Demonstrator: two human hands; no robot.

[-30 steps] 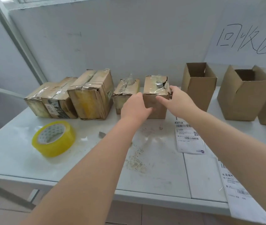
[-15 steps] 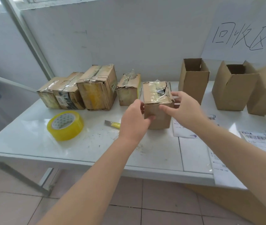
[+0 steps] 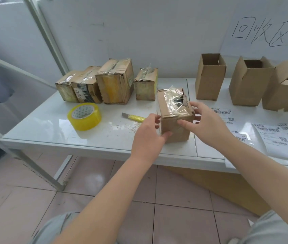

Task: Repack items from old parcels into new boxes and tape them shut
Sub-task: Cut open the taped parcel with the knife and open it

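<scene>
Left hand (image 3: 149, 133) and right hand (image 3: 208, 125) grip the small tape-wrapped brown cardboard parcel (image 3: 175, 128) at the white table's (image 3: 51, 131) near edge, fingers curled round its sides.

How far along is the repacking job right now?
Early. Done: nothing visibly; three open brown cardboard boxes stand untaped. In hand: left hand and right hand grip one small torn, taped brown parcel at the front of the white table. Left: four taped old parcels wait at the back; yellow tape roll and yellow-handled knife lie untouched.
</scene>
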